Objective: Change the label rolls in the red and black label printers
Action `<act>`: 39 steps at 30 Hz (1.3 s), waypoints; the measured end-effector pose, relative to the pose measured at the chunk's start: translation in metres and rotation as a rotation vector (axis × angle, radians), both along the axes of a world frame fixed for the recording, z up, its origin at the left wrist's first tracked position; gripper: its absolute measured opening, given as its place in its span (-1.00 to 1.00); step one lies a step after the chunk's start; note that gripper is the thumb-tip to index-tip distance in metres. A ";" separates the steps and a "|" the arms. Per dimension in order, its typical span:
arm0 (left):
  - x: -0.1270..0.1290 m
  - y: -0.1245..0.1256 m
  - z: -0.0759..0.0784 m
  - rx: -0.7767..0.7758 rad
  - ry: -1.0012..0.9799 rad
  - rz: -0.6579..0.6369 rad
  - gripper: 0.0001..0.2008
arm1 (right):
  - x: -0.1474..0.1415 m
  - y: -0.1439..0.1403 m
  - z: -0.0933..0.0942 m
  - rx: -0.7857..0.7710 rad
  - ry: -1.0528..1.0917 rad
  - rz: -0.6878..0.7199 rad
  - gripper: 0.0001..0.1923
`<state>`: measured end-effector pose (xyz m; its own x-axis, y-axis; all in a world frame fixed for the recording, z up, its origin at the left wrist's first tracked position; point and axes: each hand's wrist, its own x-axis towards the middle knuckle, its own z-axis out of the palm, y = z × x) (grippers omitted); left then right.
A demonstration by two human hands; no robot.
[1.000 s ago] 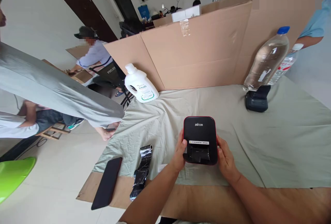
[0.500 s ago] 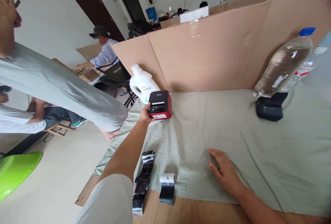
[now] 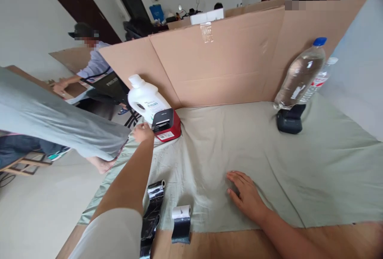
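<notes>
A red and black label printer [image 3: 166,125] rests on the grey-green cloth [image 3: 209,151], close against a white jug [image 3: 148,99]. My left hand [image 3: 143,132] is at the printer's left side, its fingers loosely bent and partly hidden; it does not appear to grip the printer. My right hand [image 3: 247,195] lies on the cloth with fingers stretched out and nothing in it. Between my forearms are a small white roll [image 3: 181,211] with a dark strip unrolled and a longer shiny black roll [image 3: 156,189], its strip trailing towards me.
A cardboard panel [image 3: 221,67] stands along the back of the table. At the right are a large blue-capped water bottle [image 3: 301,75], a smaller bottle [image 3: 317,83] and a black device [image 3: 289,122]. A person's grey trouser leg [image 3: 60,111] is beside the table's left edge; another person sits further back.
The printer has turned slightly and sits by the jug. My left hand has slid off its front corner to its left side. The view has shifted right; my right hand stays on the cloth.
</notes>
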<state>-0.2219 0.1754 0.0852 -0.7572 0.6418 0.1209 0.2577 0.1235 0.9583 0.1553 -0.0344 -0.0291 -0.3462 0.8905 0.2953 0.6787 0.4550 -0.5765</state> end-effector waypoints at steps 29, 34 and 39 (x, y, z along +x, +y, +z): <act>0.232 -0.185 -0.095 -0.454 1.032 -0.999 -0.40 | 0.192 0.200 0.052 -0.302 -0.003 -1.161 0.22; 0.231 -0.185 -0.095 -0.478 1.035 -1.014 -0.39 | 0.182 0.192 0.056 -0.257 0.025 -1.073 0.17; 0.231 -0.185 -0.093 -0.485 1.030 -1.019 -0.38 | 0.122 0.134 0.051 -0.131 0.155 -0.724 0.10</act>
<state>0.0092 -0.0095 -0.0074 0.2967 0.9527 -0.0663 0.9325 -0.2740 0.2353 0.2773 0.0996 0.0220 0.3762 0.9109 0.1692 0.6892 -0.1531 -0.7082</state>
